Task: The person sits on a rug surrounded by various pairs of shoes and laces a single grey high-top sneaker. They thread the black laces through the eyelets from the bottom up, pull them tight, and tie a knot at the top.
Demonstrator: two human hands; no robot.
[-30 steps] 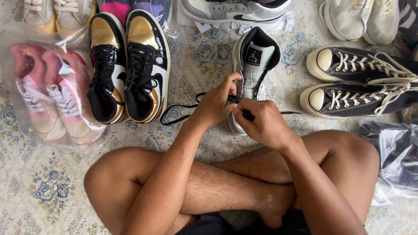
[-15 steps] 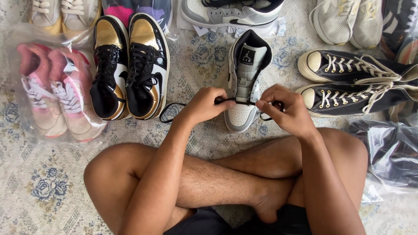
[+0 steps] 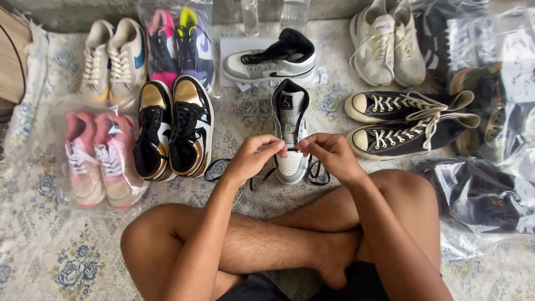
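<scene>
- grey-and-white high-top sneaker (image 3: 290,131): upright on its sole on the patterned rug (image 3: 50,245), toe toward the person's crossed legs, collar pointing away. Black lining, grey tongue, white perforated toe box.
- black lace (image 3: 214,170): threaded low on the sneaker, loose ends looping onto the rug on both sides of the toe, longer loop on the left.

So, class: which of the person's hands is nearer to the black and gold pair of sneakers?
Left. The left hand is over the grey sneaker's toe, just right of the black and gold pair; the right hand lies farther right, beyond it.
</scene>
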